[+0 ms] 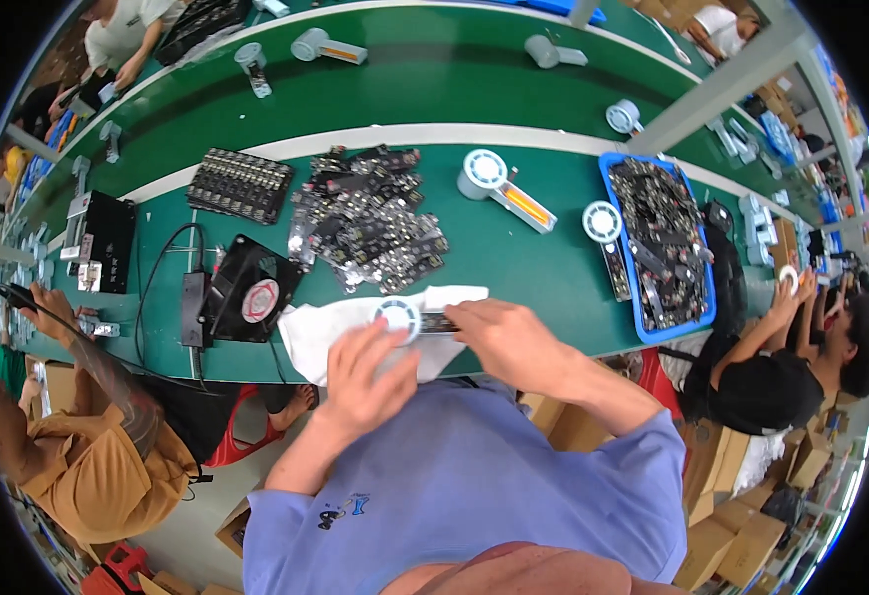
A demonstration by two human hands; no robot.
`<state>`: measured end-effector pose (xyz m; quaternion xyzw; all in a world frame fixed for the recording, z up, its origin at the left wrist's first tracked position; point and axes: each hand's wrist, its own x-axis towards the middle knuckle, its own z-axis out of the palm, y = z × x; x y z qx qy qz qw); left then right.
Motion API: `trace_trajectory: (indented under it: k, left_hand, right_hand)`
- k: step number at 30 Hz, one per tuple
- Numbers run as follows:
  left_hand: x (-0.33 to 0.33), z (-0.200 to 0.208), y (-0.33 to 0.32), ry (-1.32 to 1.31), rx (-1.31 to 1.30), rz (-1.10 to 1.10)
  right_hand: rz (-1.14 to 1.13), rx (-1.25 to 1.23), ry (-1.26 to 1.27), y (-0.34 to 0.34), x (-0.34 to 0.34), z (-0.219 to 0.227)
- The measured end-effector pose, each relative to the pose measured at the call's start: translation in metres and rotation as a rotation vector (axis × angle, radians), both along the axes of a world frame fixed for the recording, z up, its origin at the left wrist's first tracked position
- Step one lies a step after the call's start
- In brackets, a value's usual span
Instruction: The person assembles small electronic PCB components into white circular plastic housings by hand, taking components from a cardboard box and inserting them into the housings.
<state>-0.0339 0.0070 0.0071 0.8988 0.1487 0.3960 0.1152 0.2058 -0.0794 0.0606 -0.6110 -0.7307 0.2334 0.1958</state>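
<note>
A small handheld fan (pixel 398 319) with a pale blue round head lies over a white cloth (pixel 306 342) at the table's near edge. Its handle is uncovered and shows a dark circuit board (pixel 438 322). My right hand (pixel 509 342) grips the handle end between thumb and fingers. Just below the fan head is my left hand (pixel 367 377), slightly blurred, its fingers spread; whether a fingertip touches the head I cannot tell. Beyond the cloth rises a heap of loose circuit boards (pixel 365 218).
A blue tray (pixel 641 297) full of boards stands on the right, with another open fan (pixel 603 224) beside it. A fan with an orange strip (pixel 484 175) lies farther back. Stacked board panels (pixel 240 185) and a black blower (pixel 251 293) occupy the left. Co-workers sit on both sides.
</note>
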Motion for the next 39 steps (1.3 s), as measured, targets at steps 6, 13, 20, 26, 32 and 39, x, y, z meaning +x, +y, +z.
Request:
trace_trajectory:
  k: [6,13,20,26,32,39]
  left_hand:
    - [-0.027,-0.019,-0.011,0.069,-0.126,0.096]
    - [-0.027,-0.042,-0.003,0.132,-0.248,0.104]
    - [-0.027,-0.046,-0.002,0.164,-0.241,0.165]
    - [-0.026,-0.051,-0.001,0.186,-0.271,0.140]
    - [-0.023,-0.045,0.000,0.222,-0.265,0.136]
    - [-0.023,-0.051,-0.001,0.168,-0.166,0.150]
  right_hand:
    - [-0.225,0.223,-0.044,0.100,0.058,0.074]
    - [-0.566,0.234,-0.246,0.305,0.169,-0.030]
    - [-0.525,0.309,-0.537,0.390,0.133,-0.042]
    - [-0.453,0.201,-0.209,0.494,0.090,-0.092]
    - [-0.634,0.091,0.038,0.513,0.081,-0.074]
    - [-0.338,-0.180,0.745,0.234,0.088,0.026]
